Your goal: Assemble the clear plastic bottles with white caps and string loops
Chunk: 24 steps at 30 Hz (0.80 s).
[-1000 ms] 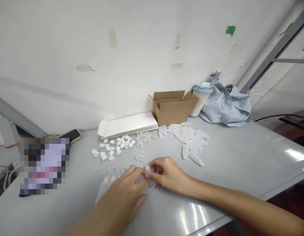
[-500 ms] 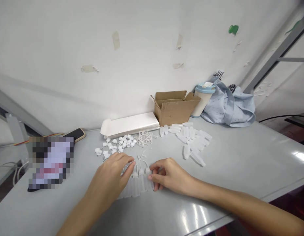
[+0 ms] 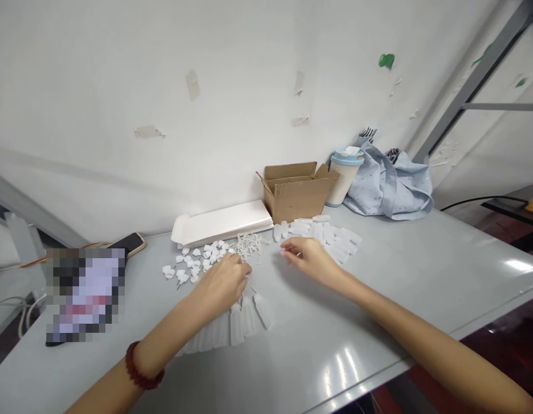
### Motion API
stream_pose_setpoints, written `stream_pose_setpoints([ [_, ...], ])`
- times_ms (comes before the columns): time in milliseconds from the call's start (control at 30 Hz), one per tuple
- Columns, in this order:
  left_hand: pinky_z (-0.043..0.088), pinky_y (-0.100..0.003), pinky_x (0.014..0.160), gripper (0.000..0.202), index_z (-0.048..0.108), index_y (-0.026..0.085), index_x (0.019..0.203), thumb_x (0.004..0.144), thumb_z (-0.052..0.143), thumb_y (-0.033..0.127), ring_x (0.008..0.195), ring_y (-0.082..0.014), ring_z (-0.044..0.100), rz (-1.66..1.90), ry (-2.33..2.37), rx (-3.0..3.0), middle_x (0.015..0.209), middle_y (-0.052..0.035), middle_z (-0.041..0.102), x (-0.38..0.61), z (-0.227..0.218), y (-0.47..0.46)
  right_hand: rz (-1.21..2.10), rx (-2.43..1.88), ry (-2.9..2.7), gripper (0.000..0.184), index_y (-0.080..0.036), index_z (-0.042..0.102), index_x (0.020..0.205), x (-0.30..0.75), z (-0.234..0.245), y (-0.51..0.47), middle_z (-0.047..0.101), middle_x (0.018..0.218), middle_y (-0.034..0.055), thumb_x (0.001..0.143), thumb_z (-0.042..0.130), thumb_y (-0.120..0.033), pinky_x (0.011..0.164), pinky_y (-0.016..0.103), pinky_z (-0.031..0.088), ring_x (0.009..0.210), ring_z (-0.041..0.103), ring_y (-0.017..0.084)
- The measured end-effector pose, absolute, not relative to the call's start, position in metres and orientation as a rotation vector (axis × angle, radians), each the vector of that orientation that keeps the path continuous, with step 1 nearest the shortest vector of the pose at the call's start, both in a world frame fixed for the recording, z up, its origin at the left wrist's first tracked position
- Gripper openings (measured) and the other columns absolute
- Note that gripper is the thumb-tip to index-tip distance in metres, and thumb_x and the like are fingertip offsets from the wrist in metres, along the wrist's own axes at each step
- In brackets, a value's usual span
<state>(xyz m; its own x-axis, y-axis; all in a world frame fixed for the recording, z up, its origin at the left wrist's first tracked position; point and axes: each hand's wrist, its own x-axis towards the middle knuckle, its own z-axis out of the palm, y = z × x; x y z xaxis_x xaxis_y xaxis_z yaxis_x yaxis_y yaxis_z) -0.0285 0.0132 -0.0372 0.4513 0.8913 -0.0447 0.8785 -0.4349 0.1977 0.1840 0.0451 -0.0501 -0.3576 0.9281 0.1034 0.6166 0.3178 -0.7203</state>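
My left hand [image 3: 225, 287] is over the upper ends of a row of clear, tube-like plastic pieces [image 3: 237, 325]. Its fingers are curled together, and whatever is between them is hidden. One of these pieces [image 3: 263, 311] lies tilted at the row's right end. My right hand [image 3: 309, 259] hovers beside a pile of similar translucent pieces [image 3: 346, 244], its thumb and fingers loosely apart with nothing seen between them. A small heap of white strings [image 3: 249, 244] lies beyond my left hand, and several white caps [image 3: 191, 261] are scattered left of it.
Along the wall stand a flat white box [image 3: 223, 221], an open cardboard box [image 3: 298, 198], a cup with a blue lid [image 3: 344, 178] and a light blue cloth bag [image 3: 387, 184]. A phone [image 3: 132, 242] and a blurred-out item [image 3: 87, 293] lie at the left of the grey table [image 3: 378, 310].
My right hand has left the row of tube-like pieces and moved up and right toward the pile. My left hand has shifted forward and right. The row's rightmost piece now lies tilted.
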Motion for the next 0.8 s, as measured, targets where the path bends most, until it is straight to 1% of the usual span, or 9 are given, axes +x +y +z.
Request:
stream_pose_setpoints([
  [67,0.045,-0.035,0.07,0.024,0.067,0.015,0.093,0.084,0.045,0.014,0.092,-0.027,0.055,0.05,1.542,2.525,0.088,-0.0107,0.061,-0.023,-0.038,0.021,0.654,-1.38,-2.114,0.019,-0.011,0.064,0.094,0.197,-0.048,0.058,0.068,0.084,0.0097,0.082,0.049,-0.012,0.068,0.028,0.048,0.076,0.063,0.019],
  [167,0.045,-0.034,0.069,0.026,0.068,0.016,0.082,0.085,0.043,0.014,0.089,-0.0256,0.054,0.095,1.521,2.541,0.084,-0.0096,0.06,-0.02,-0.039,0.03,0.582,-1.365,-2.29,0.026,-0.014,0.065,0.092,0.223,-0.037,0.068,0.066,0.09,0.0081,0.077,0.047,-0.004,0.07,0.028,0.046,0.081,0.06,0.019],
  [300,0.045,-0.034,0.071,0.025,0.069,0.018,0.088,0.086,0.044,0.02,0.087,-0.0238,0.055,0.242,1.539,2.53,0.086,-0.0075,0.061,-0.023,-0.037,0.031,0.641,-1.396,-2.649,0.049,-0.023,0.065,0.099,0.253,-0.023,0.067,0.062,0.101,0.0043,0.065,0.043,0.006,0.071,0.025,0.044,0.084,0.059,0.017],
  [367,0.046,-0.035,0.072,0.025,0.069,0.019,0.09,0.087,0.044,0.024,0.085,-0.0227,0.056,0.388,1.561,2.465,0.085,-0.0062,0.063,-0.023,-0.035,0.026,0.704,-1.428,-2.721,0.055,-0.025,0.065,0.1,0.258,-0.021,0.064,0.06,0.103,0.0041,0.061,0.043,0.008,0.071,0.025,0.043,0.087,0.058,0.018],
  [467,0.047,-0.034,0.072,0.024,0.068,0.02,0.091,0.088,0.046,0.025,0.081,-0.0202,0.058,0.581,1.47,2.394,0.083,-0.0047,0.066,-0.015,-0.035,0.011,0.739,-1.465,-2.754,0.052,-0.023,0.066,0.093,0.257,-0.027,0.063,0.059,0.1,0.0045,0.059,0.043,0.008,0.069,0.026,0.043,0.089,0.057,0.02],
  [533,0.048,-0.032,0.073,0.021,0.068,0.019,0.091,0.089,0.047,0.022,0.082,-0.0192,0.059,0.626,1.281,2.455,0.084,-0.0047,0.068,-0.003,-0.039,0.001,0.715,-1.458,-2.761,0.048,-0.022,0.067,0.09,0.252,-0.032,0.063,0.059,0.097,0.0049,0.06,0.043,0.008,0.07,0.027,0.043,0.09,0.057,0.021],
  [667,0.046,-0.031,0.081,0.021,0.067,0.02,0.09,0.09,0.046,0.017,0.091,-0.0182,0.059,0.469,0.999,2.577,0.094,-0.0044,0.068,0.021,-0.051,-0.011,0.635,-1.402,-2.744,0.04,-0.019,0.067,0.094,0.242,-0.036,0.063,0.061,0.096,0.0069,0.066,0.047,0.004,0.075,0.03,0.043,0.093,0.057,0.023],
  [733,0.045,-0.032,0.081,0.021,0.066,0.02,0.089,0.09,0.045,0.018,0.087,-0.0181,0.06,0.362,0.994,2.588,0.092,-0.0035,0.067,0.026,-0.054,-0.012,0.624,-1.379,-2.739,0.035,-0.018,0.066,0.095,0.239,-0.035,0.061,0.061,0.096,0.0075,0.069,0.051,0.0,0.076,0.03,0.043,0.092,0.057,0.023],
  [800,0.046,-0.031,0.077,0.022,0.066,0.02,0.087,0.091,0.045,0.018,0.084,-0.0182,0.059,0.31,1.007,2.582,0.088,-0.0035,0.066,0.026,-0.056,-0.012,0.607,-1.357,-2.736,0.031,-0.017,0.065,0.095,0.236,-0.034,0.059,0.06,0.096,0.0076,0.071,0.053,-0.003,0.076,0.03,0.042,0.092,0.057,0.023],
])
